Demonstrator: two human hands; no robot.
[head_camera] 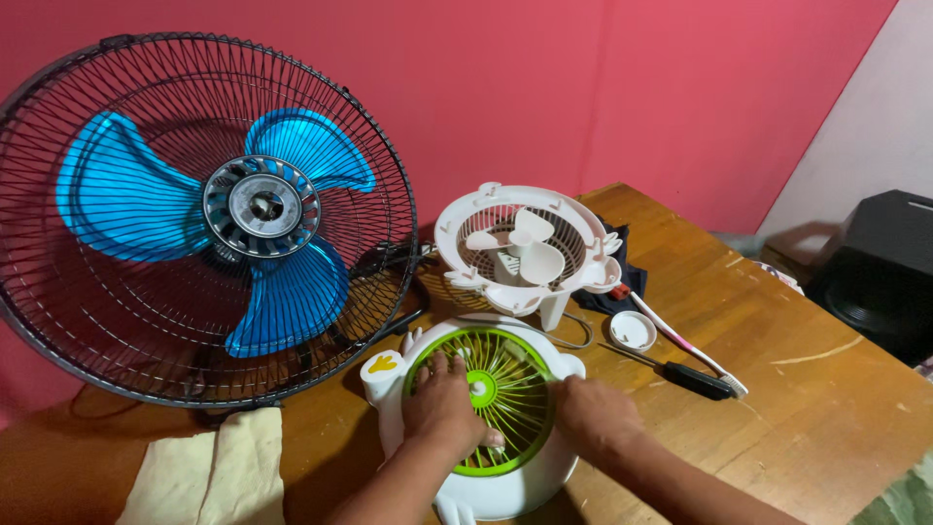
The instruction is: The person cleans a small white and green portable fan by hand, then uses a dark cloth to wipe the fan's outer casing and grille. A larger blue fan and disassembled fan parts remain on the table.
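A small white fan front cover (530, 483) with a green grille (515, 374) lies flat on the wooden table (777, 321). My left hand (442, 408) presses on the green grille, fingers spread over its left half. My right hand (593, 413) rests on the cover's right rim, fingers curled against the grille's edge. Just behind stands the white rear half of the small fan (525, 243), showing its pale blades and a grille.
A large black-caged fan with blue blades (209, 219) stands at the left. A white round cap (633, 331), a black-handled screwdriver (695, 379) and a toothbrush (685, 342) lie to the right. A beige cloth (209, 476) sits at front left, a black speaker (880, 272) at far right.
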